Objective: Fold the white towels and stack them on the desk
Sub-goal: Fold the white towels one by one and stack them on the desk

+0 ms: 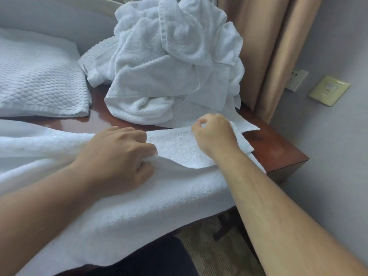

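Desk surface and surroundings, seen from the head camera. A glossy reddish-brown wooden desk (278,148) is shown set against a grey wall (338,136), with a tan curtain (268,46) hung behind its far right corner. A beige switch plate (329,90) and a white socket (297,79) are mounted on the wall. Patterned carpet (203,248) is seen below the desk edge.

A white towel (139,206) is spread along the near side of the desk and draped over its front edge. A raised fold of it is gripped in the curled fingers of the left hand (117,154); its far edge is pinched by the right hand (214,132). A heap of unfolded towels (169,62) is piled at the back, and a folded towel (39,80) lies at the left.
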`<state>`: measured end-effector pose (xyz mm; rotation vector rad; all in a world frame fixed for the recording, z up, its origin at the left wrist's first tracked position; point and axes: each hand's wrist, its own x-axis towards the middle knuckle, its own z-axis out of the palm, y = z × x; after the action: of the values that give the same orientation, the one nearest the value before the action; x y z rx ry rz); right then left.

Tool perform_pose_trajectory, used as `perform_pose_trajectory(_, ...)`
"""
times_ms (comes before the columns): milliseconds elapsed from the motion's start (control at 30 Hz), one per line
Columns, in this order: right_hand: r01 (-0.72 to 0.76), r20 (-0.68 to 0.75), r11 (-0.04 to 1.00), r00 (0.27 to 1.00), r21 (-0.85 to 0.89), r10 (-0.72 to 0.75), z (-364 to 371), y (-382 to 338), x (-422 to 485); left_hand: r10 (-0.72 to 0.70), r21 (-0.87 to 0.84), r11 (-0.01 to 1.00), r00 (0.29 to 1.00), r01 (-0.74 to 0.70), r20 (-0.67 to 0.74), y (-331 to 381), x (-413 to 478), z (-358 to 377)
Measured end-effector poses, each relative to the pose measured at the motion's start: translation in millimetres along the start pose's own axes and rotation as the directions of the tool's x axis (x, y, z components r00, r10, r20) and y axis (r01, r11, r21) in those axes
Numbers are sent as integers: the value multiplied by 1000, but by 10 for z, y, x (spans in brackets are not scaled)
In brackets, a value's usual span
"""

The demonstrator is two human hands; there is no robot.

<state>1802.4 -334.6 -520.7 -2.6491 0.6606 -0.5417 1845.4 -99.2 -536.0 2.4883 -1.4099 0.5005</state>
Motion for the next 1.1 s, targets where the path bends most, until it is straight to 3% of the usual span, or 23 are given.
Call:
perform_pose_trajectory(33,-51,107,998,993,-27,53,66,-10,-15,1,2,1000,1000,-1,-3,-5,-4,8)
perform_pose_trajectory(100,-27,160,993,986,-116,45,208,22,-101,-6,7,1000,1000,6,5,-2,-14,26)
perform_pose_trajectory(200,14,88,991,996,-134,-2,281,62,-151,-26,-10,1000,999,27,47,-35,-37,15)
perform_pose_trajectory(367,159,9,987,987,29,-160,238,16,-213,53,9,999,996,-53,76,-257,-311,-245)
perform_pose_trajectory(433,258,-10,966,966,23,-258,233,-99,-269,-28,24,999,998,27,61,-406,-503,-387)
perform_pose_trajectory(533,331,9,930,942,160,-337,264,-526,-384,-253,-48,967,967,252,-25,-697,-865,-612)
perform_pose_trajectory(600,439,-20,863,893,250,-449,281,-918,-539,-443,-151,894,884,423,-148,-915,-1123,-727)
perform_pose_trajectory(733,728,-99,586,653,355,-751,429,-1808,-1040,-739,-196,663,590,723,-326,-1447,-1740,-930)
perform_pose_trajectory(800,741,13,492,548,457,-836,565,-2183,-1273,-834,-181,519,450,835,-319,-1644,-1999,-994)
perform_pose_trajectory(867,685,175,464,450,561,-876,725,-2461,-1456,-883,-185,423,357,887,-305,-1787,-2191,-1013)
perform_pose_trajectory(933,664,246,472,409,580,-879,894,-2604,-1560,-895,-245,422,360,873,-262,-1853,-2270,-991)
perform_pose_trajectory(1033,674,246,499,441,544,-863,1044,-2632,-1593,-874,-351,485,464,801,-147,-1856,-2237,-973)
perform_pose_trajectory(1100,687,233,503,453,524,-861,1071,-2609,-1577,-843,-323,526,532,787,-78,-1863,-2235,-975)
